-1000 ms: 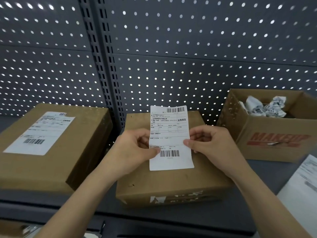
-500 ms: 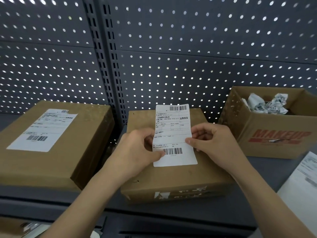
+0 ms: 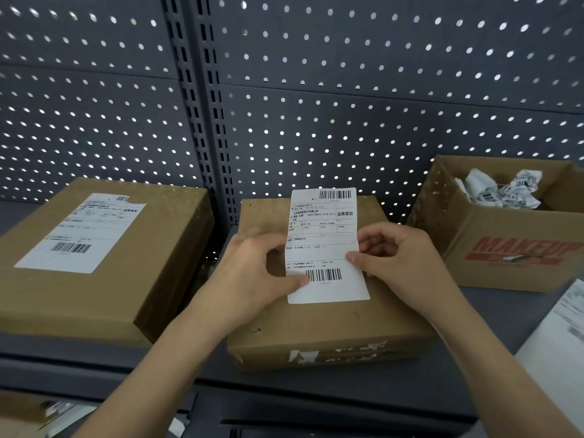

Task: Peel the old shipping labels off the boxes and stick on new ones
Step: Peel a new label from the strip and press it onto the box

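A white shipping label (image 3: 325, 245) with two barcodes is held upright above the middle cardboard box (image 3: 319, 324). My left hand (image 3: 256, 270) pinches its left edge, thumb near the lower barcode. On the label's right edge, my right hand (image 3: 398, 260) pinches with thumb in front and fingers behind. The box top under the label is bare; torn label scraps remain on its front face. To the left, a larger box (image 3: 104, 295) carries a white label (image 3: 82, 232) on its top.
An open box printed MAKEUP (image 3: 512, 257) at the right holds crumpled peeled labels (image 3: 502, 191). White sheets (image 3: 565, 339) lie at the right edge of the grey shelf (image 3: 347, 384). A perforated metal back panel (image 3: 347, 105) rises behind the boxes.
The label and both hands sit slightly higher and further right in view, as the camera shifted. Both pinches are unchanged.
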### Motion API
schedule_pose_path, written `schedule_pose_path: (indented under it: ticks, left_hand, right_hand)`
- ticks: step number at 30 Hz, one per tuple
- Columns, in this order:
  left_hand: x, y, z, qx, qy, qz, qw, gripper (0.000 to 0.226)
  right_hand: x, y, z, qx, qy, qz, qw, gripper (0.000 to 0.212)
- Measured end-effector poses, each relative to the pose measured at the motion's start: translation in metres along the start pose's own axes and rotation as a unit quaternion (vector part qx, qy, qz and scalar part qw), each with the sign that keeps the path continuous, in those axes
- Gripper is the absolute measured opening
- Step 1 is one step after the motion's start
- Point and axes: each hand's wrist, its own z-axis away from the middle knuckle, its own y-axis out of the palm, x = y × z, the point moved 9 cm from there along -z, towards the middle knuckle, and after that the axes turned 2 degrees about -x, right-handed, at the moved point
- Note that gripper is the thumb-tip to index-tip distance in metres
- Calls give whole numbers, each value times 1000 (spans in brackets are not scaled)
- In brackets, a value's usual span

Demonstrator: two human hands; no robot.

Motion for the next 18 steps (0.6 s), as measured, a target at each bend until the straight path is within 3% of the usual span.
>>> schedule_pose_path:
  ticks: [7,10,12,15,18]
  left_hand:
    - [-2,-3,-1,0,0,-8,1000,56]
    - [1,-4,-2,-9,-4,-7,1000,58]
    - [3,-4,-2,-12,-9,-8,1000,69]
    - [8,-4,0,-16,-28,-15,999,102]
    - [9,-5,3,-33,-33,-67,997,105]
  right_hand:
    - [1,1,3,-13,-10,39,999,23]
    - [-1,0,2,-25,-12,45,999,53]
    - [-3,-2,1,-33,-12,50,998,68]
    - [0,-6,1,-44,-30,63,997,68]
    - [5,-13,4,-40,-51,149,987,70]
